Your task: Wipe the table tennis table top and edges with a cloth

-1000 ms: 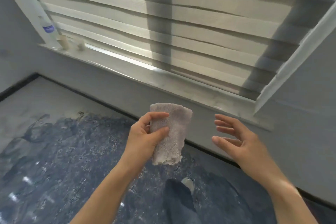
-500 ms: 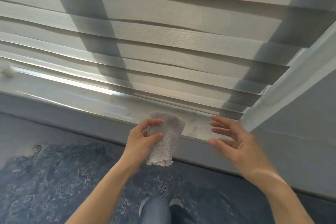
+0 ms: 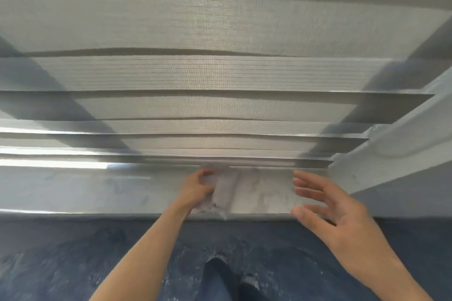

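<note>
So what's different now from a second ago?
The left hand carried the cloth forward, from out over the blue carpet to the windowsill, where it now seems to lie. The person stepped closer, so the blinds fill the view. Same as before: the left hand grips the cloth, the right hand hovers open beside it.

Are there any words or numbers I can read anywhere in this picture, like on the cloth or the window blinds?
None: no words, numbers, labels or signs show anywhere.
The cloth in the left hand is plain and blurred.
The blinds, the window sill and the blue floor bear no writing.
The right hand holds nothing.
</note>
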